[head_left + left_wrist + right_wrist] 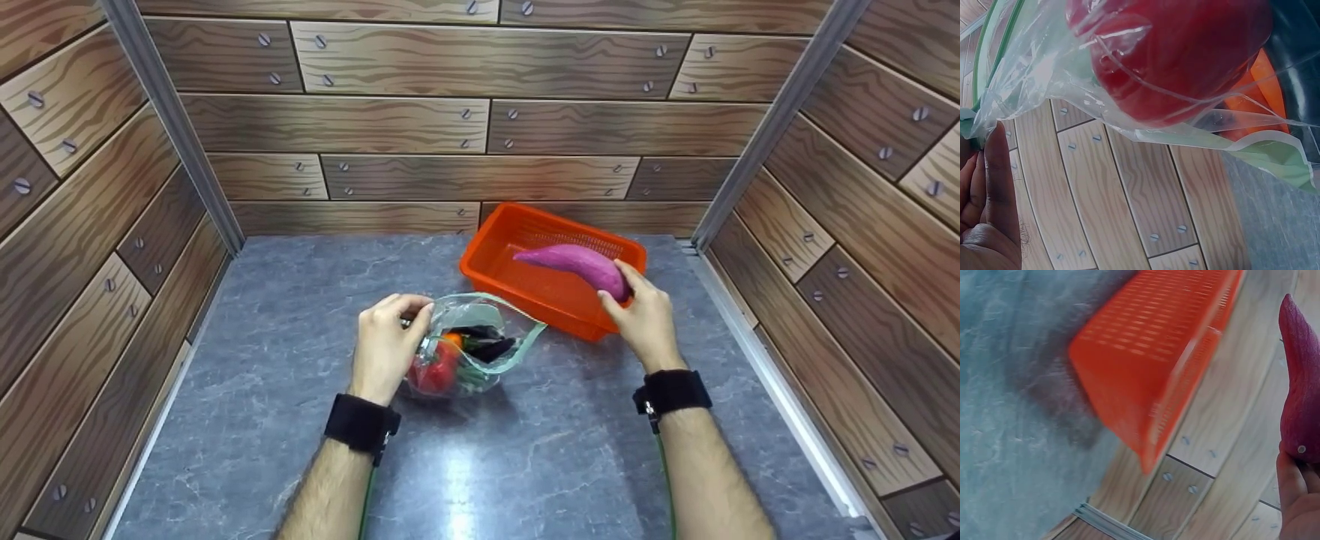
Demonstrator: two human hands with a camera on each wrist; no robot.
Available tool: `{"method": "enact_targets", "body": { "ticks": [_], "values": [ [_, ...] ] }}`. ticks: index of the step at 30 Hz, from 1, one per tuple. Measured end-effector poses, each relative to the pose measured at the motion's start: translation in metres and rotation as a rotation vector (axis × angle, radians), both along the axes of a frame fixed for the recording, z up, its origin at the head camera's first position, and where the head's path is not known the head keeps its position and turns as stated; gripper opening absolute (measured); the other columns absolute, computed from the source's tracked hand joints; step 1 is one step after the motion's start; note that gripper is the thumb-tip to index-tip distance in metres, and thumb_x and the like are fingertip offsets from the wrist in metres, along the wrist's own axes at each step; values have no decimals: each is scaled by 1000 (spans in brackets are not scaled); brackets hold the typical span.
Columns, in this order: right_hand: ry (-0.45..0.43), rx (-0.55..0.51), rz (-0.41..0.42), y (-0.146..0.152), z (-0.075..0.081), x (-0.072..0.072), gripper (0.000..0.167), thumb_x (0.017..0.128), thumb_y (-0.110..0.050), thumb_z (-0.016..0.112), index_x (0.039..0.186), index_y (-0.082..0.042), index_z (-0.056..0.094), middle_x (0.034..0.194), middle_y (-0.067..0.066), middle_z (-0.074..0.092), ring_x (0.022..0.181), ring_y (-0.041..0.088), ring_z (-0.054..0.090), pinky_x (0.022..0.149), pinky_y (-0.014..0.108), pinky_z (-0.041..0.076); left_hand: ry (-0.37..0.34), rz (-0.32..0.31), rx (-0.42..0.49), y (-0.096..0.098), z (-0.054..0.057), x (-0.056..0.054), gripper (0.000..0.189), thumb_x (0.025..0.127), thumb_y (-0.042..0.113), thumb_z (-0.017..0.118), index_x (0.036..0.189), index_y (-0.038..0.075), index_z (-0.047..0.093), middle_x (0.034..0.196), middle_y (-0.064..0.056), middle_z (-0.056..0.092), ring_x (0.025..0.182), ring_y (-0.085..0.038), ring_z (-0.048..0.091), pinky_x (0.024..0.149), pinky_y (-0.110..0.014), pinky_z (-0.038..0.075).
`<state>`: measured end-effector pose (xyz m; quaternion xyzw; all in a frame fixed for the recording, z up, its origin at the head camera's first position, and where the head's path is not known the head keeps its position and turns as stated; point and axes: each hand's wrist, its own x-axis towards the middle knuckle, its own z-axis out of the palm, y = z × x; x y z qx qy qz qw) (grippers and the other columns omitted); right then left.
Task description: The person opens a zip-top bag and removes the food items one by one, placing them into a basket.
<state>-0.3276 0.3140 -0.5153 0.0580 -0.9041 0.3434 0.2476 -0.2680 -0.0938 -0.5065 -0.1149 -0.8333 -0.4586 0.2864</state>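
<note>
My left hand (388,335) pinches the rim of a clear zip bag (517,358) with a green-edged mouth that gapes toward the right. Inside it show a red bell pepper (435,372), something orange (1266,84), and dark, glossy eggplant-like vegetables (491,349). My right hand (646,319) grips a purple sweet potato (574,264) by its thick end, thumb on one side and fingers on the other. Its thin tip points left, over the orange basket (480,279). In the right wrist view the sweet potato (1300,382) stands at the right edge, partly cut off.
The basket stands at the back right of the grey marbled tabletop (300,330), close behind the bag. Wood-patterned walls (405,67) enclose the back and both sides, with metal strips along the corners. Each wrist wears a black band (673,391) with a green cable.
</note>
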Motion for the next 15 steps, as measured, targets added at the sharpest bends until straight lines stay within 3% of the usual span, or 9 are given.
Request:
{"method": "enact_targets", "body": {
  "ticks": [15],
  "values": [
    [-192,128,0,6,-30,-15,65,110,-15,80,170,-2,58,170,27,62,154,57,63,133,70,49,23,0,2,1,-5,1,4,105,8,88,108,7,91,96,-6,88,84,-20,83,78,-34,70]
  ]
}}
